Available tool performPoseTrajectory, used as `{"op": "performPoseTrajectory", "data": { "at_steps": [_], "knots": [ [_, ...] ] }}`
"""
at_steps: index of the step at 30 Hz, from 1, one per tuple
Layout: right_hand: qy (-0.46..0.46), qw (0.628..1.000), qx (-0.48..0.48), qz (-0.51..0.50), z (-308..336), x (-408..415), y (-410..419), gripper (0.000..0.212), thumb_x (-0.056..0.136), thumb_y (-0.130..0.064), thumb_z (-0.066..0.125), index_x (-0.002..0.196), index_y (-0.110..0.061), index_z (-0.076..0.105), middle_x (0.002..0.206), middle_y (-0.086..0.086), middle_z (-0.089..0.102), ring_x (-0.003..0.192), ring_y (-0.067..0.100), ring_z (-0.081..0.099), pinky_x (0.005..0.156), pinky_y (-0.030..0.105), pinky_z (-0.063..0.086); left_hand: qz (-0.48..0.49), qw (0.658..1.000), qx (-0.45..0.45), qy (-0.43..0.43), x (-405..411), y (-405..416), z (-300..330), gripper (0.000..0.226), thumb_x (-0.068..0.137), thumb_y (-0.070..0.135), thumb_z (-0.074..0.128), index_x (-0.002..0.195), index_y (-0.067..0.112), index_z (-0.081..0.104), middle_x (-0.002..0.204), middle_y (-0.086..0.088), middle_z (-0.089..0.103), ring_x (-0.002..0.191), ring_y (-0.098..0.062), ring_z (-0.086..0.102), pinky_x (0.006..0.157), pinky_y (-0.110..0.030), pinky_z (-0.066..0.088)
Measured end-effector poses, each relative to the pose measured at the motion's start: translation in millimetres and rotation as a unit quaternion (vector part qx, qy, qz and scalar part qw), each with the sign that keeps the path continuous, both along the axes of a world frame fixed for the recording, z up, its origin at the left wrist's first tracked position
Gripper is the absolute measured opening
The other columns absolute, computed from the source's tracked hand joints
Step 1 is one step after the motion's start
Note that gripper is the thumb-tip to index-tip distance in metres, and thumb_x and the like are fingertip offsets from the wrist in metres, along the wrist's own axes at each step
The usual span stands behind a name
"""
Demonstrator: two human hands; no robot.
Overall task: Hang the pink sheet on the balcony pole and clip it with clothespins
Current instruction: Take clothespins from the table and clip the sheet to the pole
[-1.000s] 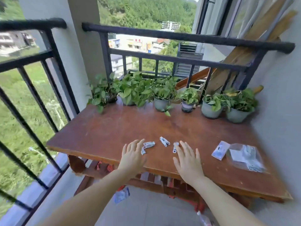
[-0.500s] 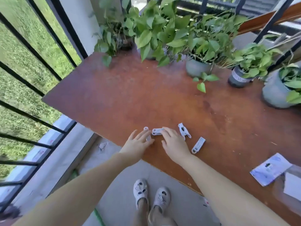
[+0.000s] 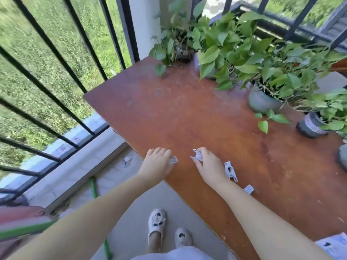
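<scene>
1. While gathering at the counter (image 3: 187,113) edge, pinching one clothespin (image 3: 196,156) in right hand (image 3: 208,164) fingers, ready to carry.
2. Left hand (image 3: 156,162) curled over a second clothespin (image 3: 173,160); grip unclear.
3. Spare clothespins (image 3: 230,170) lying beside the right wrist, within reach.
4. Pink sheet nowhere in view.

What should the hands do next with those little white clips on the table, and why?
Probably the right hand lifts the clothespin at its fingertips, then gathers the loose clothespin lying beside its wrist. The left hand already covers another clip at the table edge. No pink sheet shows, so collecting clips likely comes first.
</scene>
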State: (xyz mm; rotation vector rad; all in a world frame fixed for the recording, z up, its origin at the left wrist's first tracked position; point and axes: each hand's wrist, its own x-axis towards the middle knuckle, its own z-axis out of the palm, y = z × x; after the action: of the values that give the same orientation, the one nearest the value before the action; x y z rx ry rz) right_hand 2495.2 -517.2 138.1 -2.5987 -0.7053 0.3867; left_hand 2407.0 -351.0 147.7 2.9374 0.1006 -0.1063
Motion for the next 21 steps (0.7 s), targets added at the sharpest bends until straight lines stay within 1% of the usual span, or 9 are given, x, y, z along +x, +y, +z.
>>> {"op": "performPoseTrajectory", "data": {
  "at_steps": [2,3,6,9,11,14,17,19,21],
  "knots": [
    [0.032,0.997,0.051,0.037,20,1,19,0.025,0.092,-0.024,0.049,0.114,-0.011,0.049,0.119,0.003,0.06,0.104,0.029,0.056,0.07,0.03,0.037,0.154,0.982,-0.108,0.026,-19,14,23,0.019,0.088,0.022,0.046,0.08,0.013,0.031,0.062,0.001,0.045,0.063,-0.027,0.049,0.057,-0.031,0.028],
    [0.037,0.994,0.073,0.066,30,1,32,0.026,0.092,-0.022,0.049,0.116,-0.011,0.048,0.12,0.003,0.06,0.105,0.029,0.056,0.069,0.028,0.035,0.196,0.969,-0.149,0.027,-32,22,33,0.02,0.089,0.021,0.045,0.081,0.013,0.028,0.06,0.0,0.041,0.058,-0.026,0.045,0.055,-0.033,0.027],
    [0.036,0.977,0.14,0.157,64,-9,82,0.029,0.091,-0.018,0.052,0.118,-0.011,0.05,0.119,0.006,0.062,0.109,0.026,0.058,0.076,0.024,0.037,0.286,0.941,-0.182,-0.024,-81,42,77,0.019,0.089,0.024,0.049,0.089,0.015,0.031,0.069,-0.006,0.047,0.061,-0.029,0.044,0.056,-0.036,0.031],
    [0.051,0.948,0.191,0.251,105,-43,132,0.027,0.088,-0.016,0.055,0.115,-0.01,0.051,0.109,0.007,0.064,0.105,0.026,0.061,0.082,0.029,0.043,0.357,0.916,-0.15,-0.107,-132,57,121,0.021,0.088,0.021,0.05,0.09,0.018,0.029,0.067,-0.004,0.043,0.062,-0.027,0.043,0.056,-0.033,0.027],
    [0.06,0.929,0.207,0.299,134,-72,161,0.026,0.088,-0.016,0.055,0.113,-0.012,0.048,0.097,0.007,0.063,0.098,0.03,0.062,0.075,0.033,0.045,0.395,0.896,-0.128,-0.156,-164,63,153,0.023,0.087,0.016,0.05,0.092,0.018,0.028,0.064,-0.004,0.042,0.06,-0.027,0.043,0.055,-0.034,0.026],
    [0.062,0.892,0.242,0.377,177,-118,195,0.02,0.089,-0.011,0.053,0.106,-0.006,0.044,0.096,0.021,0.061,0.094,0.039,0.059,0.076,0.042,0.047,0.431,0.872,-0.114,-0.202,-213,67,198,0.017,0.089,0.014,0.048,0.096,0.016,0.032,0.059,0.002,0.036,0.055,-0.022,0.038,0.053,-0.03,0.025],
    [0.08,0.853,0.272,0.439,221,-163,221,0.02,0.088,-0.009,0.055,0.098,-0.014,0.038,0.086,0.011,0.058,0.087,0.034,0.061,0.072,0.035,0.045,0.443,0.866,-0.104,-0.208,-265,64,238,0.011,0.089,0.016,0.047,0.093,0.018,0.037,0.059,0.003,0.036,0.05,-0.016,0.035,0.056,-0.03,0.028],
    [0.091,0.819,0.311,0.474,248,-189,236,0.022,0.088,-0.013,0.057,0.101,-0.018,0.039,0.088,0.005,0.06,0.086,0.026,0.063,0.077,0.037,0.05,0.461,0.861,-0.047,-0.211,-297,64,266,0.013,0.085,0.013,0.048,0.097,0.018,0.05,0.072,-0.005,0.053,0.061,-0.022,0.048,0.059,-0.03,0.033],
    [0.124,0.783,0.357,0.494,275,-211,250,0.019,0.089,-0.017,0.056,0.102,-0.021,0.043,0.091,0.001,0.062,0.086,0.016,0.065,0.079,0.03,0.055,0.473,0.852,0.018,-0.225,-323,67,299,0.032,0.081,0.008,0.047,0.107,0.02,0.059,0.1,-0.007,0.064,0.083,-0.021,0.056,0.068,-0.027,0.04]
  ]
}}
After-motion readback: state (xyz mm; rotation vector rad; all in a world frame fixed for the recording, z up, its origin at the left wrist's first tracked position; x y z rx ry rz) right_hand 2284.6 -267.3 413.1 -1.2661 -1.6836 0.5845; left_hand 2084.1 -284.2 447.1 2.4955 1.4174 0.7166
